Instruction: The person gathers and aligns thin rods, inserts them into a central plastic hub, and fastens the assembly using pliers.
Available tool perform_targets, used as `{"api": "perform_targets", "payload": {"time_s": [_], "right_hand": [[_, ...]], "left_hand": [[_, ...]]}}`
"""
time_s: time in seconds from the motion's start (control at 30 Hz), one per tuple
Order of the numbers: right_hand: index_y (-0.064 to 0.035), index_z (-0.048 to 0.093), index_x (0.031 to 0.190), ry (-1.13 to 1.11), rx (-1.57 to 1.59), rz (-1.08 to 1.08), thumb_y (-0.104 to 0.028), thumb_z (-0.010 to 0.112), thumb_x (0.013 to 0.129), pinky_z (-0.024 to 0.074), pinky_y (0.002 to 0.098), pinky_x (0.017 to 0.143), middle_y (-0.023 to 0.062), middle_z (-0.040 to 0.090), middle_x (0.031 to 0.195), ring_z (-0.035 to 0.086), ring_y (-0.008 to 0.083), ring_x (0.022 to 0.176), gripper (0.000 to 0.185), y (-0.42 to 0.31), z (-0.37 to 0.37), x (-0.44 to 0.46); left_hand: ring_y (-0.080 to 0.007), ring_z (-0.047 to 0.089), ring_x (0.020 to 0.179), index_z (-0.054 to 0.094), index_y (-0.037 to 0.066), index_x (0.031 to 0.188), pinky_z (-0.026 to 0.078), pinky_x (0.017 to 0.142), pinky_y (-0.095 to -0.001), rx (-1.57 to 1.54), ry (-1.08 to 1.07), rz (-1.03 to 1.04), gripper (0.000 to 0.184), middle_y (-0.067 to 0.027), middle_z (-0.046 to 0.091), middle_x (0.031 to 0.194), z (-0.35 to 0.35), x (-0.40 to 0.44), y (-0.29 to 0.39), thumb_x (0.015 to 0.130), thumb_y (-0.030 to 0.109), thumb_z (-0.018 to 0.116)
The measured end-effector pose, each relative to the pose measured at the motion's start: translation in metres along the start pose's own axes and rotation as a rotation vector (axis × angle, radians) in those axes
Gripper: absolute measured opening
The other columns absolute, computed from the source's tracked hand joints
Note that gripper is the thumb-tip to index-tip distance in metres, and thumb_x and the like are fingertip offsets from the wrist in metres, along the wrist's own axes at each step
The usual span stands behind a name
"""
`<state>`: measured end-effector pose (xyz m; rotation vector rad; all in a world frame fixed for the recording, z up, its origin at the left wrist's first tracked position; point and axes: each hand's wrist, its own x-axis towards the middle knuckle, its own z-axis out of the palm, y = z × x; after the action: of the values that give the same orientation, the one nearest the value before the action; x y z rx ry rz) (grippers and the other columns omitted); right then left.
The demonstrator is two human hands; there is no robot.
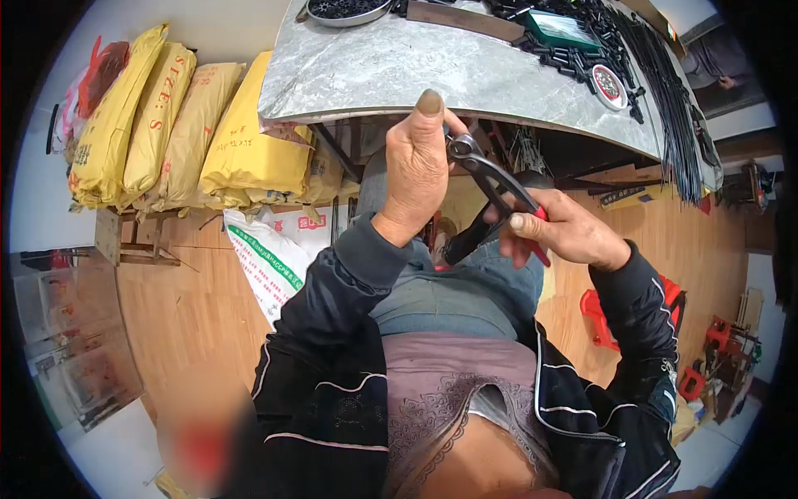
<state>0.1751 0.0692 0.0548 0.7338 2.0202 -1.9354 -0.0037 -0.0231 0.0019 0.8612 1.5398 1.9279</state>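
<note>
My right hand [573, 227] is wrapped round the red handles of a pair of dark pliers [503, 179], which point up and left over my lap. Their jaws are at the fingers of my left hand [418, 166]. That hand is closed, its thumb pointing up beside the jaws; whatever it pinches is too small or hidden to make out. Both hands are just in front of the near edge of the grey marbled table [366, 79].
On the table are a round tray of black parts [347, 10], a green box [561, 31], a small white dish [609, 87] and long black rods [677, 125]. Yellow sacks [249, 141] stand left. A red stool [597, 320] is at the right. Another person [719, 62] shows top right.
</note>
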Motion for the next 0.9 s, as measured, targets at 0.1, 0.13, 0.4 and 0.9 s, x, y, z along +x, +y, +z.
{"api": "perform_targets", "payload": {"time_s": [0.1, 0.13, 0.4, 0.9], "right_hand": [[-0.0014, 0.056, 0.111, -0.062, 0.088, 0.005, -0.031, 0.053, 0.097, 0.0466, 0.0236, 0.05, 0.0035, 0.058, 0.071, 0.059, 0.0114, 0.06, 0.033, -0.007, -0.004, -0.001], [-0.0005, 0.056, 0.112, -0.081, 0.042, 0.055, -0.031, 0.052, 0.097, 0.0469, 0.0237, 0.051, 0.004, 0.059, 0.072, 0.059, 0.0119, 0.06, 0.034, -0.008, -0.006, -0.002], [-0.0024, 0.055, 0.115, -0.121, 0.104, 0.036, -0.031, 0.052, 0.097, 0.0479, 0.0234, 0.052, 0.0038, 0.059, 0.073, 0.06, 0.012, 0.062, 0.034, -0.003, -0.008, 0.003], [-0.0043, 0.05, 0.08, -0.054, 0.397, 0.212, -0.032, 0.041, 0.101, 0.0376, 0.0256, 0.044, -0.0017, 0.04, 0.055, 0.039, 0.0088, 0.044, 0.036, -0.004, 0.041, 0.006]], "left_hand": [[-0.0027, 0.043, 0.046, 0.057, 0.006, 0.073, 0.034, 0.042, -0.017, -0.018, -0.037, 0.0, 0.066, 0.0013, 0.052, 0.056, -0.001, 0.003, -0.001, 0.095, 0.063, 0.032], [-0.0026, 0.043, 0.046, 0.057, 0.006, 0.073, 0.033, 0.042, -0.0171, -0.021, -0.038, -0.002, 0.066, 0.0013, 0.051, 0.056, -0.002, 0.003, -0.003, 0.095, 0.063, 0.032], [-0.0023, 0.04, 0.045, 0.056, 0.006, 0.074, 0.029, 0.041, -0.0175, -0.112, -0.09, -0.058, 0.065, 0.0021, 0.049, 0.055, -0.003, 0.004, 0.001, 0.096, 0.062, 0.032], [-0.0099, 0.051, 0.051, 0.06, 0.001, 0.073, 0.038, 0.048, -0.0232, 0.281, 0.104, 0.441, 0.066, -0.0027, 0.054, 0.059, -0.001, 0.012, -0.018, 0.101, 0.051, 0.027]]}}
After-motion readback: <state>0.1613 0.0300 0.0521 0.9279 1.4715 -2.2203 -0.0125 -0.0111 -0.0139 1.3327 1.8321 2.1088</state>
